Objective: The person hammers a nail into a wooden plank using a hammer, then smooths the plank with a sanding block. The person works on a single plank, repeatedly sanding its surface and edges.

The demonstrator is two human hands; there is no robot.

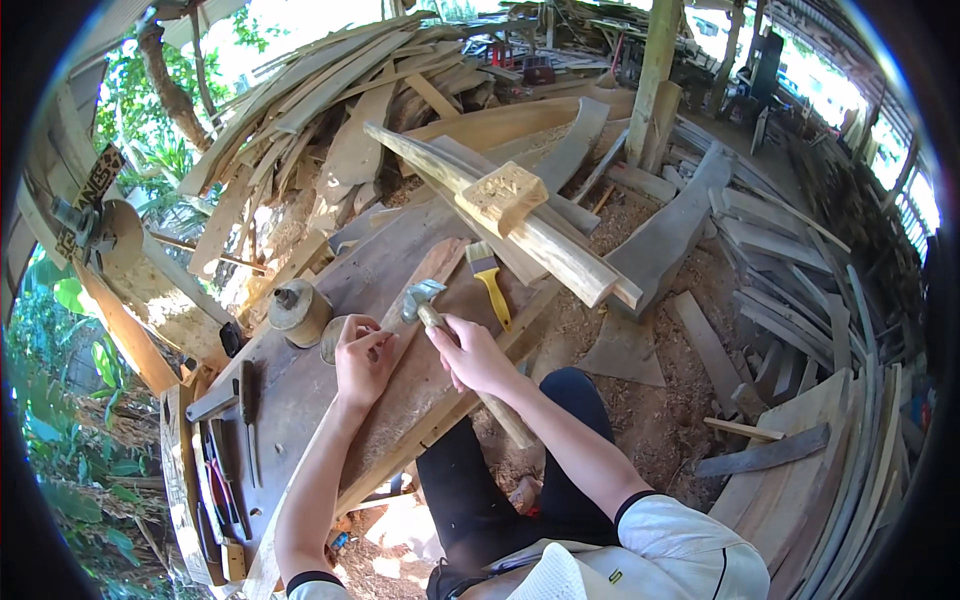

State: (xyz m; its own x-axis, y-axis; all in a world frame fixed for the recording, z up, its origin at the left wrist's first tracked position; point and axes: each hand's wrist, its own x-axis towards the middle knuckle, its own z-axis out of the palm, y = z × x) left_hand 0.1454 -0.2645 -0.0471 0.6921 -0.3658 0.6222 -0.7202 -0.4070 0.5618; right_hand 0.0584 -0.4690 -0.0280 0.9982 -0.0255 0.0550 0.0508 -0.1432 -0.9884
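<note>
My right hand (468, 355) grips the wooden handle of a hammer (422, 300), its metal head over a narrow plank (398, 376) on the workbench (297, 390). My left hand (362, 360) is pinched just left of the hammer head, resting over the plank; whatever small thing is between its fingers is too small to name. A yellow-handled brush (492, 292) lies right of the hammer. Left of my left hand stand a metal can (298, 312) and a smaller round container (333, 338), partly hidden by that hand.
Long beams with a wooden block (505, 195) on top jut across the bench's far end. Pliers and other hand tools (225, 480) lie at the left edge. Stacked boards (300, 100) rise behind; more planks (775, 310) cover the right. A post (655, 90) stands at the back.
</note>
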